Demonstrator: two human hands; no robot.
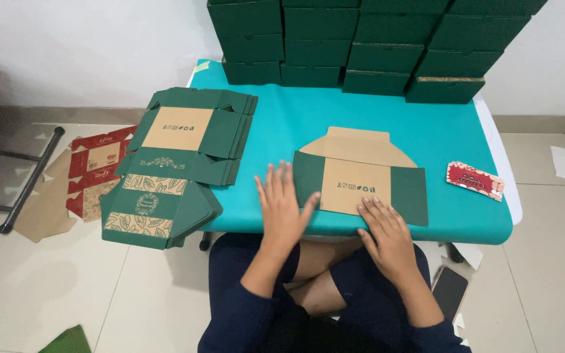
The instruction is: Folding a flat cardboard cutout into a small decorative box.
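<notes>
While both palms press flat carton (359, 183) | table edge (426, 236) beneath wrists

Stacked green boxes (374, 39) run past the top edge; the right hand (387, 238) covers part of the flat box (361, 183).

Both hands flat, palms down, fingers spread.
Left hand (284, 210) angled forward-right; right hand (387, 233) angled forward-left; dark-sleeved forearms converge toward body, neither grip closed.
</notes>
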